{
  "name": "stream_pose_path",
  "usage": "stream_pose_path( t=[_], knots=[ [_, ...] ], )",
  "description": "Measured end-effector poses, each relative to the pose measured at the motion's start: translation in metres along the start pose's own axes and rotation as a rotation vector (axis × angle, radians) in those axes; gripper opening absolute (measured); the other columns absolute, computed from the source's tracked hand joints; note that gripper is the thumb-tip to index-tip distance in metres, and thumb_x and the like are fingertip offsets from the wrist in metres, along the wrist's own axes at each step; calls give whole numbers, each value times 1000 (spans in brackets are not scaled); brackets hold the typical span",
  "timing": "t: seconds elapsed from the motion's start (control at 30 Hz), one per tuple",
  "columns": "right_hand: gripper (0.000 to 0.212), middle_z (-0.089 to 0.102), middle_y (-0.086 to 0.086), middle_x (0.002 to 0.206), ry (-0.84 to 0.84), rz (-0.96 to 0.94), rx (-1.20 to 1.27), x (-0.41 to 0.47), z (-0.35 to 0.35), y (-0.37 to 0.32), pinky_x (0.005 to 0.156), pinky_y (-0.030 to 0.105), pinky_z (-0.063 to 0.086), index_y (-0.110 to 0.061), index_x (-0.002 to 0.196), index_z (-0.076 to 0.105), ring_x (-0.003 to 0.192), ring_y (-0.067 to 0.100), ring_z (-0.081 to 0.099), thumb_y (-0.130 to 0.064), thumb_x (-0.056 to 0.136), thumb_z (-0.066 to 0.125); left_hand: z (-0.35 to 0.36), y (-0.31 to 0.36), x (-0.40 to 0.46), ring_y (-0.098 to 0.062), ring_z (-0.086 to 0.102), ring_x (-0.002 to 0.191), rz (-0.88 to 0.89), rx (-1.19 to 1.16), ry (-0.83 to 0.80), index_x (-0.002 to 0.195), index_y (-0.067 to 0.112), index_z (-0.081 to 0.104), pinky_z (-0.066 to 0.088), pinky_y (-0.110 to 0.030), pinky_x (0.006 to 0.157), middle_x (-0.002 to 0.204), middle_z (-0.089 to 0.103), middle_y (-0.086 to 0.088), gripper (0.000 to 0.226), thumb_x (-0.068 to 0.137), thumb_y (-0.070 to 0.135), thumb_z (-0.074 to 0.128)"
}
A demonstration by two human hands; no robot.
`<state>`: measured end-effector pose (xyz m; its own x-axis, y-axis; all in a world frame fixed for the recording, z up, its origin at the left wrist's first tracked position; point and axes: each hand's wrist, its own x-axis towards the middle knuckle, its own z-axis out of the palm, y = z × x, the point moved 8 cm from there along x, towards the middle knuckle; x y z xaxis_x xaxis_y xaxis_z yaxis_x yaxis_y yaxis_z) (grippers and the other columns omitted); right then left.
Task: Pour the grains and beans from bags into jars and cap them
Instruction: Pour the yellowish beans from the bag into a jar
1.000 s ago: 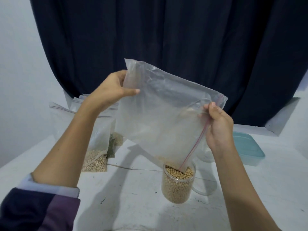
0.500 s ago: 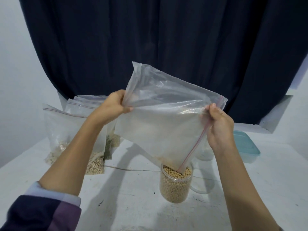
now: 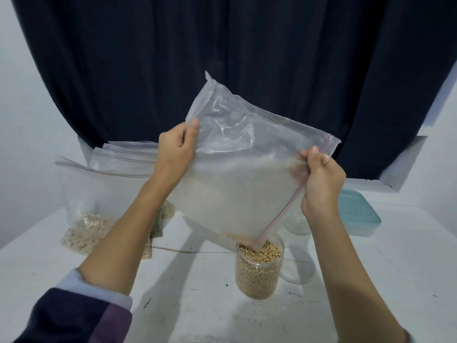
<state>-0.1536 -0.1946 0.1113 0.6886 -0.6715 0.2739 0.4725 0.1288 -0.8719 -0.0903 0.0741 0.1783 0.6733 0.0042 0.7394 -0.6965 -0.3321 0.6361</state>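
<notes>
right hand (image 3: 321, 184) hides empty jar (image 3: 298, 222)

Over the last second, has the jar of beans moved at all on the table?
No. The jar stands in the same spot, in front of the teal container; only the camera shifted.

We see dim, bluish, soft light, faint forearm shadows on the white table (image 3: 371, 280), mild blur throughout, and wide-angle bowing of the dark curtain (image 3: 247, 58).
</notes>
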Motion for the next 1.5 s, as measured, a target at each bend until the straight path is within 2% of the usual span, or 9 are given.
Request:
stream_pose_path(
  t=[0.2,0.33,0.5,0.7,0.83,1.03,1.3,1.4,1.5],
  knots=[
    [25,67,-5,79,-2,-13,-25,2,0,-1,77,29,53,-14,80,66,54,0,58,-20,99,51,-1,7,6,-4,25,42,36,38,17,56,20,26,19,-17,44,52,24,4,48,102,21,39],
    [26,66,-4,78,26,-15,-2,3,-3,1,73,26,53,-14,78,65,52,1,57,-19,99,51,1,10,7,-3,23,43,65,63,2,56,20,24,19,-17,44,52,22,4,49,102,21,40],
    [28,66,-8,74,22,8,-7,3,-4,2,81,33,53,-17,75,65,53,1,57,-20,99,51,2,11,7,-5,24,44,73,61,-12,56,19,24,18,-18,45,52,23,4,49,102,22,40],
    [27,67,-6,76,27,6,15,4,-6,2,76,29,52,-16,75,64,54,3,57,-20,99,51,3,18,10,-5,25,43,81,64,-12,55,19,23,20,-17,44,52,22,5,50,102,21,41],
    [28,66,-6,77,24,-11,1,3,-6,-1,77,24,52,-17,75,65,61,-1,59,-21,99,51,5,23,9,-3,25,41,107,86,-9,55,20,23,20,-15,43,51,22,6,51,102,20,40],
    [29,64,-6,77,64,-23,51,5,-8,-1,78,25,51,-18,73,63,75,7,59,-20,99,51,8,25,10,-5,26,42,110,85,-20,55,19,24,20,-17,44,51,22,5,50,102,21,40],
    [28,64,-8,76,42,-27,78,3,-7,-3,78,21,51,-18,75,64,73,3,59,-20,99,50,10,28,12,-5,25,42,115,77,-5,55,19,22,19,-18,44,51,22,5,51,102,21,40],
    [28,63,-8,76,49,-32,81,2,-9,-1,72,16,49,-18,75,63,69,-1,59,-20,100,50,11,29,13,-7,26,42,129,86,-7,55,19,24,20,-18,44,51,23,5,50,102,21,39],
    [28,63,-8,76,52,-36,99,3,-10,-3,75,17,49,-18,75,63,71,0,58,-20,100,50,13,28,13,-6,26,43,132,86,-6,56,19,24,20,-19,44,51,23,5,49,102,22,39]
  ],
)
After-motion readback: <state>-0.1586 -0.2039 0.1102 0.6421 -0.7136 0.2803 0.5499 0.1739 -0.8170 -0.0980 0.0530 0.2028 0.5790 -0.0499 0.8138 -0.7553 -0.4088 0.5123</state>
